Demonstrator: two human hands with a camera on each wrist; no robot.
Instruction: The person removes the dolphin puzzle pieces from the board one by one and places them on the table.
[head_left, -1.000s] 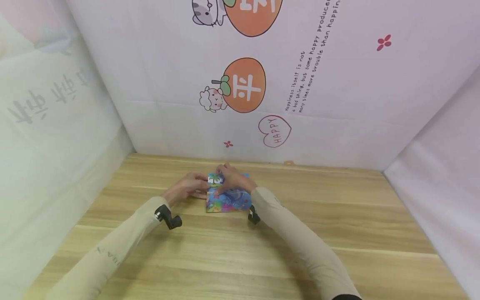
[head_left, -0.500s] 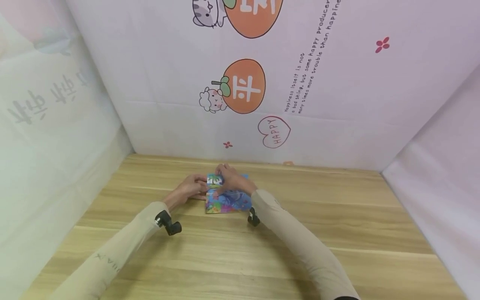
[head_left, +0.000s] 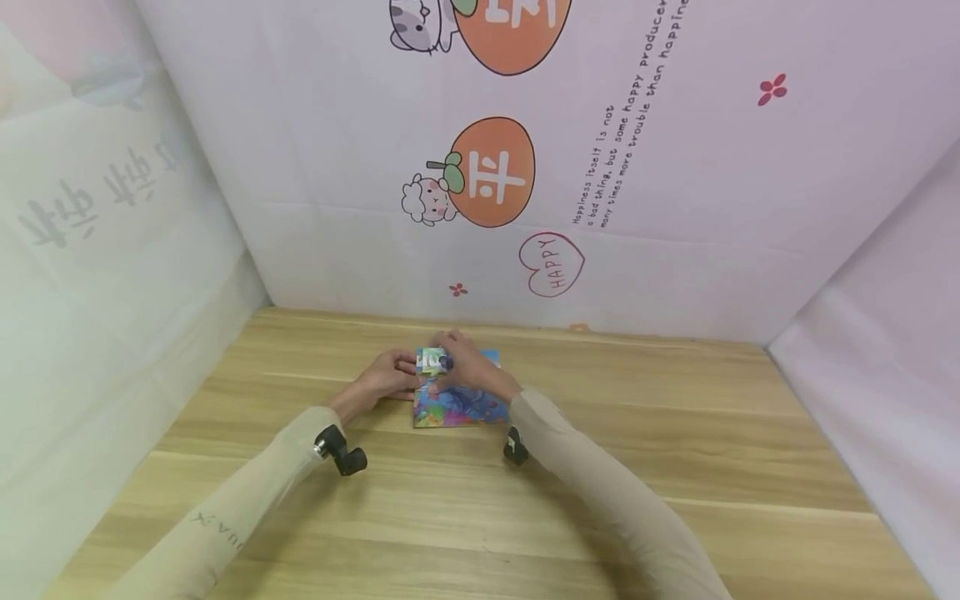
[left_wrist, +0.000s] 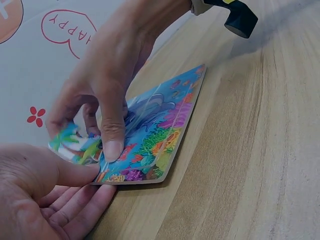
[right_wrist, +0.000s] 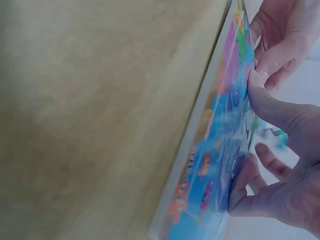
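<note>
A flat, thick-edged picture board [head_left: 450, 414] with a bright sea scene of a dolphin, corals and small fish lies at the back middle of the table. At its left edge my left hand [head_left: 381, 375] grips the board, thumb on top and fingers low beside the edge in the left wrist view. My right hand [head_left: 468, 367] arches over the board from the right. Its thumb [left_wrist: 113, 149] presses near the left edge; the other fingers curl at the far side. Between them shows a palm-tree part [left_wrist: 75, 142] with white patches, partly hidden by the fingers.
The wooden table [head_left: 450, 508] stretches out in front and to the right. Behind the board rises a white printed cloth wall [head_left: 360, 250], with more cloth at left and right. A small black camera [head_left: 341, 450] sits on my left wrist, another [head_left: 515, 447] on the right.
The white and green patch between my hands looks different, with a dark blue spot now beside the right fingers. The right wrist has shifted slightly right; the board stays nearly in place.
</note>
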